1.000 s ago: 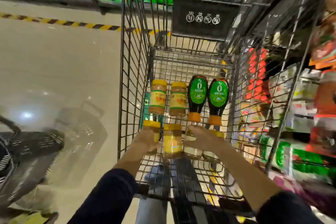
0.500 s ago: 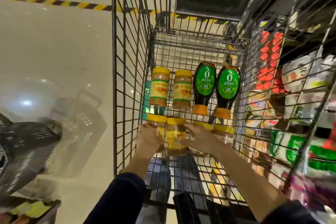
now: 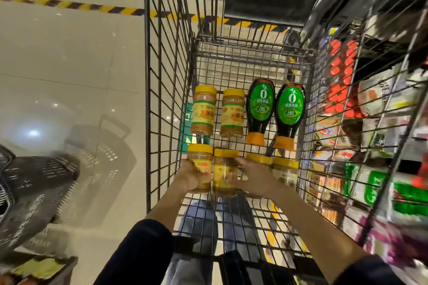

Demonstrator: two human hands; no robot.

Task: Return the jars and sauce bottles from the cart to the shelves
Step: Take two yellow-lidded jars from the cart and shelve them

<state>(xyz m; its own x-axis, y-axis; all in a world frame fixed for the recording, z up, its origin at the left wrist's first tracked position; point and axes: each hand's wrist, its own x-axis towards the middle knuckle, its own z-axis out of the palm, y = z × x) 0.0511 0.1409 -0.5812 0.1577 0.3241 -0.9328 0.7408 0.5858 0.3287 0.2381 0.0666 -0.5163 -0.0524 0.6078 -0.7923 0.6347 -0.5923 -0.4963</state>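
Judging it barely begun; dark green-labelled sauce bottles (image 3: 260,109) and yellow-lidded glass jars (image 3: 203,111) lie in the wire cart (image 3: 162,76); my left hand (image 3: 190,177) grips the seven-o'clock jar (image 3: 201,161); my right hand (image 3: 254,176) clasps its six-o'clock neighbour (image 3: 224,176).

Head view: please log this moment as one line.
left hand: grips leftmost near jar | right hand: among next jars, grip unclear | sauce bottles: lying in cart

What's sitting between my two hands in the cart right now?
Head view: the jar the left hand grips, and a second jar beside the right hand.
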